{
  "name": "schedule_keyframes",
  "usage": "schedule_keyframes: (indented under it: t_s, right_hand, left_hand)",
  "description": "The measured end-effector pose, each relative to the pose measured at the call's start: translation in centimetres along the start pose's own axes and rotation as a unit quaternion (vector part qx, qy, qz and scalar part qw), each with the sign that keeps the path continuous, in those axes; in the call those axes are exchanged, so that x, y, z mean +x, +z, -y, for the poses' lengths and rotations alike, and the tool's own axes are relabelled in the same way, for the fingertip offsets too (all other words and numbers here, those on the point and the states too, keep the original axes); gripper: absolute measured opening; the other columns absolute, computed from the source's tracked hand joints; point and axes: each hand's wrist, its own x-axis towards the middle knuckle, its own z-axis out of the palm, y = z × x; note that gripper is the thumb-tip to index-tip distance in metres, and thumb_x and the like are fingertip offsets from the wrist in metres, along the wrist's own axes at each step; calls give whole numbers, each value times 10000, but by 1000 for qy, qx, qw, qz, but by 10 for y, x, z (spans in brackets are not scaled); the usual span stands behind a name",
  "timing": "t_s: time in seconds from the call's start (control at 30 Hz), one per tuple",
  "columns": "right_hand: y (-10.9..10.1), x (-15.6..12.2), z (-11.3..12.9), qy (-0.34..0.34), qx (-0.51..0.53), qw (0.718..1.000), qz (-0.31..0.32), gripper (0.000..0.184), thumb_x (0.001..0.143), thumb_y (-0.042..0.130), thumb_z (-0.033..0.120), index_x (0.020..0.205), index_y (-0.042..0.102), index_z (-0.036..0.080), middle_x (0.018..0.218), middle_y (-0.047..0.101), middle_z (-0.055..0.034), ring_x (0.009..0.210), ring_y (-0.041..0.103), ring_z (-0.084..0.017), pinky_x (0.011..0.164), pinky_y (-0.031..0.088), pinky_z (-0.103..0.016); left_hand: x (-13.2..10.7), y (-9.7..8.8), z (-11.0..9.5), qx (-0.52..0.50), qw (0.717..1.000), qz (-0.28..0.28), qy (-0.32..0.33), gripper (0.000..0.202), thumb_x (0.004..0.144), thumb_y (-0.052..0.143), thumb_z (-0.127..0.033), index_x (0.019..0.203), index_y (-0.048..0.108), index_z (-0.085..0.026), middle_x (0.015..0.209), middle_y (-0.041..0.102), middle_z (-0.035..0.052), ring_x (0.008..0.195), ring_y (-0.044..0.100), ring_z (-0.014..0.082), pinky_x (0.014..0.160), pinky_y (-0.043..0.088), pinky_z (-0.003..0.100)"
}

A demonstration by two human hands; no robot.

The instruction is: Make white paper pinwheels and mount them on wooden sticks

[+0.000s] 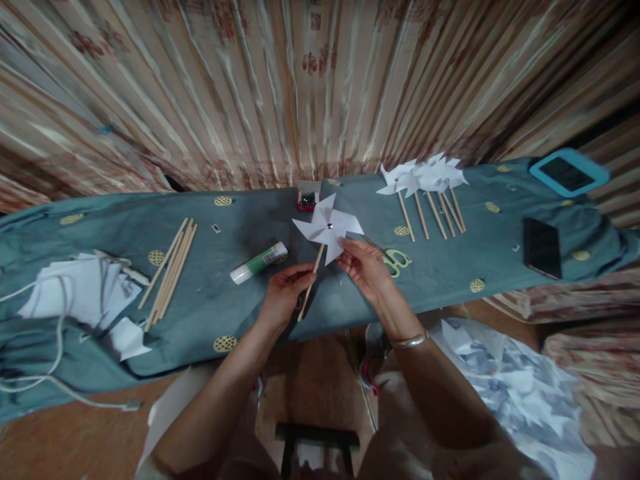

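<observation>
A white paper pinwheel [325, 223] with a shiny pin at its centre is held up over the middle of the cloth-covered table. My left hand [287, 290] pinches its wooden stick [313, 283] between thumb and fingers. With thumb and fingertips, my right hand [365, 263] grips the edge of a lower right paper blade. Just behind the pinwheel is a small red box [309, 199] of dark pins. A green and white glue stick [259, 263] lies left of my hands. Green-handled scissors [396, 262] lie partly hidden behind my right hand.
Several finished pinwheels [425, 177] lie at the back right. Loose sticks [173, 273] and white paper pieces [75, 290] are at left, beside a white cable [61, 340]. A phone [543, 248] and blue-framed tablet [569, 171] lie far right. A bag of paper pieces [515, 393] stands below.
</observation>
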Motion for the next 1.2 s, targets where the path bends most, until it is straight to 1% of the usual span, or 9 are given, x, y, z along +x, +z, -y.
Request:
schedule_keyframes:
  t_s: [0.17, 0.3, 0.4, 0.5, 0.63, 0.77, 0.87, 1.03, 1.2]
  right_hand:
    - [0, 0, -1, 10, 5, 1000, 7, 310, 512, 934, 334, 665, 710, 182, 572, 684, 39, 520, 621, -53, 526, 532, -138]
    - [1, 0, -2, 20, 16, 1000, 10, 339, 469, 949, 334, 650, 716, 166, 549, 674, 37, 505, 608, -48, 521, 530, -134]
    - [2, 0, -3, 23, 18, 1000, 4, 331, 474, 947, 320, 655, 716, 168, 567, 686, 39, 517, 616, -49, 523, 528, -136]
    - [2, -1, -4, 23, 20, 1000, 3, 317, 477, 944, 305, 646, 714, 167, 582, 691, 36, 532, 621, -50, 528, 523, -137]
    - [5, -2, -4, 30, 23, 999, 2, 342, 437, 954, 312, 640, 721, 166, 586, 692, 36, 532, 620, -50, 521, 520, -138]
    - [7, -3, -4, 35, 27, 999, 0, 358, 408, 963, 318, 628, 721, 172, 581, 690, 44, 544, 629, -53, 515, 514, -134]
    - [9, -3, -6, 42, 35, 999, -2, 356, 398, 966, 293, 633, 727, 172, 589, 696, 40, 548, 637, -59, 512, 512, -140]
    - [10, -2, -10, 58, 48, 997, 5, 299, 467, 947, 241, 663, 734, 164, 608, 705, 22, 577, 659, -78, 518, 508, -154]
    - [12, -2, -10, 69, 60, 996, -2, 293, 473, 946, 228, 658, 730, 158, 598, 702, 22, 579, 660, -79, 515, 501, -154]
  left_hand:
    - [0, 0, 0, 0, 1000, 0, 0, 314, 510, 888, -301, 782, 792, -177, 728, 729, 12, 670, 583, 119, 667, 418, 238]
    - [1, 1, 0, -8, 1000, 0, 5, 323, 485, 903, -310, 759, 790, -179, 723, 728, 8, 673, 580, 111, 683, 425, 233]
    - [0, 1, 1, -4, 1000, -1, 7, 337, 480, 908, -323, 760, 789, -177, 722, 727, 14, 676, 581, 122, 698, 437, 249]
    - [0, 2, 0, 1, 1000, -3, 10, 333, 491, 902, -312, 772, 791, -173, 741, 732, 24, 695, 594, 137, 729, 452, 268]
    - [0, 2, 0, -2, 1000, 7, 12, 326, 516, 891, -297, 800, 795, -167, 800, 752, 43, 744, 622, 154, 792, 465, 288]
    - [0, 3, 1, -1, 1000, 17, 22, 300, 544, 875, -293, 808, 797, -173, 815, 754, 41, 764, 629, 161, 820, 468, 299]
    - [0, 3, 3, 2, 1000, 15, 25, 288, 542, 872, -295, 790, 793, -172, 791, 746, 38, 755, 628, 162, 805, 471, 298]
    - [0, 6, 2, 7, 1000, 6, 20, 282, 533, 868, -293, 777, 789, -176, 764, 736, 29, 740, 627, 157, 753, 476, 279]
    - [-1, 9, 1, 5, 1000, 2, 18, 304, 514, 879, -315, 766, 781, -175, 751, 733, 29, 751, 642, 175, 727, 489, 282]
